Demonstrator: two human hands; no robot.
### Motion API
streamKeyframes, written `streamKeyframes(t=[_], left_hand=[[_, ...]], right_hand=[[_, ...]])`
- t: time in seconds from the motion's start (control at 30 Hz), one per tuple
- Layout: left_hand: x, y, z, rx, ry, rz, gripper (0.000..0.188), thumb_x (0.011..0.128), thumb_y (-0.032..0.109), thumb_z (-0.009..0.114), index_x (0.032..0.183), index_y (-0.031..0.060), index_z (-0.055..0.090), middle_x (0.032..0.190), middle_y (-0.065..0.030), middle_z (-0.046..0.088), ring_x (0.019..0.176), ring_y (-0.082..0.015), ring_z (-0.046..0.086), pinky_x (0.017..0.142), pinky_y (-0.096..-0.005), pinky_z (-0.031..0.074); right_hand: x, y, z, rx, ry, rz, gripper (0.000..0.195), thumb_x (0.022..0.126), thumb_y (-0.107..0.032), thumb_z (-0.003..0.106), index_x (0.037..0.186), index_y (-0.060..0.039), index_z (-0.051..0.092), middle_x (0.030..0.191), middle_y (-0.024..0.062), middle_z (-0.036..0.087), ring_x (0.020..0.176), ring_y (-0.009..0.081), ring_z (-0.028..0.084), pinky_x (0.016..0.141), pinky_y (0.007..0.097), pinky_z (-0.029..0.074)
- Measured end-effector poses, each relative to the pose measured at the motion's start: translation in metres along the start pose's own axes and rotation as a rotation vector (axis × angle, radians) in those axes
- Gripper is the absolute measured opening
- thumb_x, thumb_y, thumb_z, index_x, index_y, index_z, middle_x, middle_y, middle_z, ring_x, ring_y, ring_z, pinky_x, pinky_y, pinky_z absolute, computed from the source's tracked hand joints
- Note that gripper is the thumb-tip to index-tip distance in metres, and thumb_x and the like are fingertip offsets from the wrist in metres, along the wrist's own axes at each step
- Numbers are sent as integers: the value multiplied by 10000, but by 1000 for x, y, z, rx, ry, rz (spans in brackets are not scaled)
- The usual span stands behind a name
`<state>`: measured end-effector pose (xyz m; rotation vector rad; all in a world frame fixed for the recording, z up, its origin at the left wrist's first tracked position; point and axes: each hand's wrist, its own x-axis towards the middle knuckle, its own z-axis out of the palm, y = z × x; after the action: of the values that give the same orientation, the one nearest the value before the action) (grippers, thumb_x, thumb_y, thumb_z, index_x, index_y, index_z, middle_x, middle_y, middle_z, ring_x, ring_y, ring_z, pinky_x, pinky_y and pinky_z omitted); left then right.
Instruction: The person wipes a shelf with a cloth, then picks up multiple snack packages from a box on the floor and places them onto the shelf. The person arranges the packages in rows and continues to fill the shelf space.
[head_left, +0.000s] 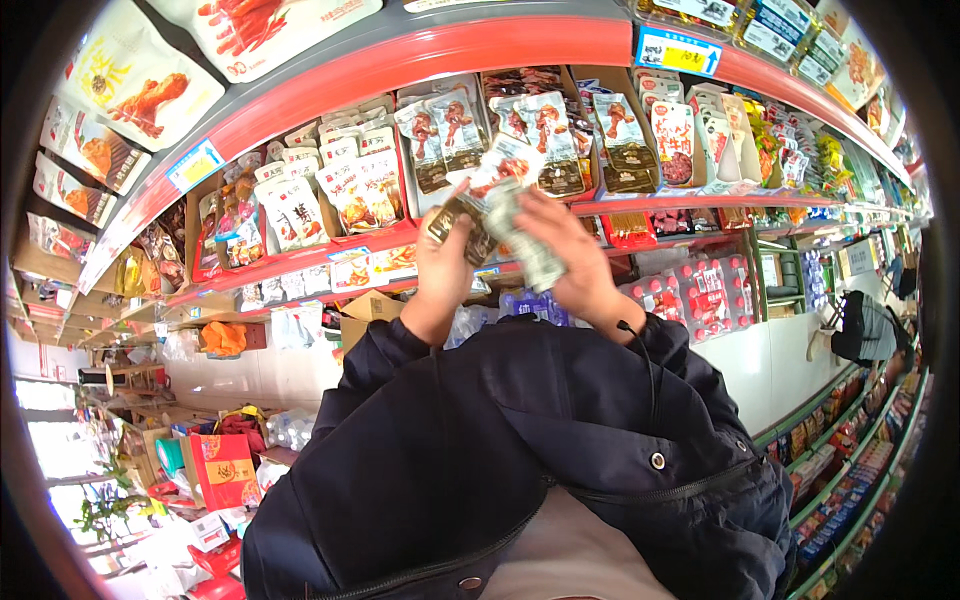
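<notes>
My left hand (441, 259) grips a snack pouch (472, 232) by its dark brown lower end, thumb on the front. The pouch is tilted, and its white upper part shows a picture of meat. My right hand (574, 251) is against a pale grey-green, crumpled cloth-like thing (525, 240) that lies over the pouch's right side. Motion blur hides its exact kind. Both hands are in front of a shelf with open cardboard display boxes, close to similar standing pouches (551, 135) with drumstick pictures.
A red shelf edge (450, 49) with price tags (679, 52) runs above the hands. White snack packets (360, 191) stand in boxes at left. Below right are shrink-wrapped red-capped bottles (705, 292). An open cardboard carton (367, 311) sits low at left, and a person (862, 326) is far right.
</notes>
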<state>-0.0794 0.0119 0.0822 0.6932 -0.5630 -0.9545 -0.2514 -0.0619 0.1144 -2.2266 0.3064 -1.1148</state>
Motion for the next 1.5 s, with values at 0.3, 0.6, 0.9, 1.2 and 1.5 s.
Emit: streamKeyframes(t=[0.3, 0.6, 0.9, 1.2, 1.5], left_hand=[[-44, 9, -3, -32, -141, -74, 379, 977, -65, 374, 1342, 2, 448, 1365, -183, 536, 1179, -297, 595, 970, -458, 542], [-36, 4, 34, -121, -95, -62, 320, 987, -37, 399, 1305, -33, 440, 1467, -182, 436, 1287, -291, 517, 1062, -481, 478], [-22, -38, 40, 379, -89, -258, 375, 991, 107, 563, 1324, -33, 462, 1317, -147, 553, 1089, -225, 623, 911, -345, 538], [-3, -42, 77, 1218, -552, 340, 768, 979, 418, 539, 1549, 36, 194, 1591, -253, 152, 1476, -396, 173, 1176, -444, 198], [-25, -69, 78, 57, -387, -488, 807, 979, 643, 315, 1549, 95, 157, 1542, -145, 310, 1388, -281, 375, 1138, -420, 323]], right_hand=[[22, 14, -10, -361, 20, -212, 478, 765, -14, 583, 1191, -211, 678, 1274, -1, 637, 1328, 241, 490, 1174, 568, 175], [-24, 55, -54, -416, -143, 596, 386, 865, -25, 554, 1247, -8, 608, 1270, 197, 620, 1199, 315, 582, 1009, 401, 456], [-25, 23, -32, 1530, 554, 813, 285, 1021, -173, 500, 1278, -62, 551, 1233, 81, 640, 1107, 230, 635, 948, 416, 519], [-30, 2, -24, 1100, 597, 721, 378, 1013, -84, 495, 1385, -25, 472, 1329, 78, 573, 1204, 167, 548, 1013, 325, 436], [-35, 18, -30, 44, 237, 361, 485, 917, -15, 487, 1401, -22, 460, 1488, 220, 409, 1366, 415, 397, 1098, 414, 359]])
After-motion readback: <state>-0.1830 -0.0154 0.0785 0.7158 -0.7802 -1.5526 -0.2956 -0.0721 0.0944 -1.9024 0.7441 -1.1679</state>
